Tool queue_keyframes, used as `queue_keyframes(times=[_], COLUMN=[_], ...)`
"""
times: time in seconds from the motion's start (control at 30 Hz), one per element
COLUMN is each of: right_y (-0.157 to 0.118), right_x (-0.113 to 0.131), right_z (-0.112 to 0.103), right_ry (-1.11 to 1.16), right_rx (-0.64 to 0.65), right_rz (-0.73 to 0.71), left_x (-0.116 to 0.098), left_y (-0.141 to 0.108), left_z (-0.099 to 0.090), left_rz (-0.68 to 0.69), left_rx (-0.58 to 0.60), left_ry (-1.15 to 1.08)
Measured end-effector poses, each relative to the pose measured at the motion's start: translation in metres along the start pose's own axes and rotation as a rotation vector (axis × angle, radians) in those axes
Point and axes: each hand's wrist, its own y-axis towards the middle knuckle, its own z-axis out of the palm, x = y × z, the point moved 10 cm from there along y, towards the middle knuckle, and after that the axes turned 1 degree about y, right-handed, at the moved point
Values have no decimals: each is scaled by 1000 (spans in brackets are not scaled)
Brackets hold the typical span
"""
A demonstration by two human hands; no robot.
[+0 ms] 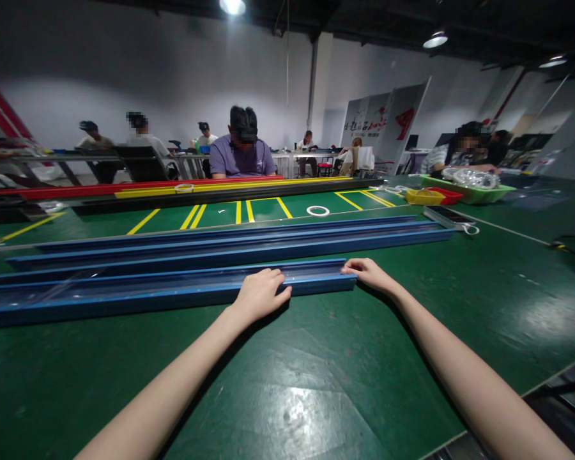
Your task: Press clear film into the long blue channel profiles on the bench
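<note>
A long blue channel rail [124, 295] lies across the green table [316, 383], nearest to me. My left hand [261, 292] rests over its near edge, fingers curled onto the rail. At the rail's right end my right hand [370, 273] touches the end with its fingertips. Behind it lie two more long blue rails [220, 246], side by side.
Red, yellow and black rails [196, 188] lie at the far table edge, with a white tape ring [317, 211] on the yellow-lined area. Yellow, red and green trays [441, 195] stand at the far right. A person in a purple shirt [242, 156] sits opposite; others sit further back.
</note>
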Motion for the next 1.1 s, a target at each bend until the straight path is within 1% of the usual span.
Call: queue_keyframes(times=[0.33,1.1], right_y=[-1,1], right_x=[1,-6], right_z=[1,1], right_ry=[-17,20], right_rx=[6,-6], right_rz=[-4,33], left_x=[0,-2], left_y=[2,0], left_z=[2,3], left_rz=[40,87], left_rx=[49,69], left_ry=[-56,-38])
